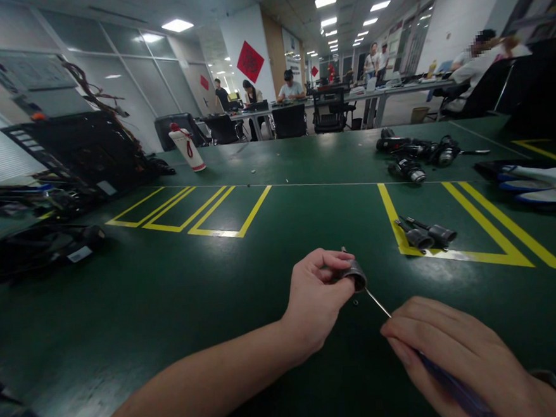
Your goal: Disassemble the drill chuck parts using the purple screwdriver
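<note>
Between its thumb and fingers, my left hand (318, 298) pinches a dark grey, cup-shaped metal part (357, 275) above the green table. The part's open end faces down to the right, and a thin stem shows at its far side. My right hand (452, 349) is wrapped round a screwdriver (378, 304) with a thin bright shaft and a bluish, see-through handle. The shaft's tip reaches the rim of the cup-shaped part; whether it goes inside is hidden. Below the part, a tiny dark ring-like piece (356, 303) lies on the table.
Two similar cup-shaped parts (422, 239) lie inside a yellow-taped area on the right. Behind them are several black tools (412, 151); gloves (537, 181) lie far right. A white bottle with a red lid (188, 148) and black equipment (79, 159) stand left. People sit at desks beyond.
</note>
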